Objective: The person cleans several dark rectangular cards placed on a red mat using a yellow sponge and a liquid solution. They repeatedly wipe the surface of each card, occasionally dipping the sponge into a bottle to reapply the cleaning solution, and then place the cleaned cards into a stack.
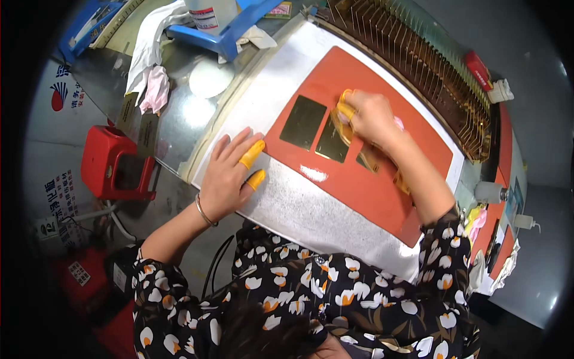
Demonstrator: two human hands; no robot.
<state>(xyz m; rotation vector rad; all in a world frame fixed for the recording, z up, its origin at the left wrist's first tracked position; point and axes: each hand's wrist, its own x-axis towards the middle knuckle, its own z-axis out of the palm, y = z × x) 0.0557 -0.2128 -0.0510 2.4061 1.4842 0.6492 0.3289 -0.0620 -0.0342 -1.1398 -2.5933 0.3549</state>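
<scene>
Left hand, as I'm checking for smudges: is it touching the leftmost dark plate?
Apart: the head view shows orange mat between the left hand and that plate.

I see the left forearm point(173, 236) slanting up from the lower left, with a thin bracelet point(204, 210) at the wrist. The left hand point(226, 175) is turned back-up, fingers apart, the thumb and one finger in yellow covers. The right forearm point(421, 176) reaches up and inward on my feed. At its end, I make out the right hand point(369, 116) curled, with yellow covers on the thumb and forefinger.
</scene>
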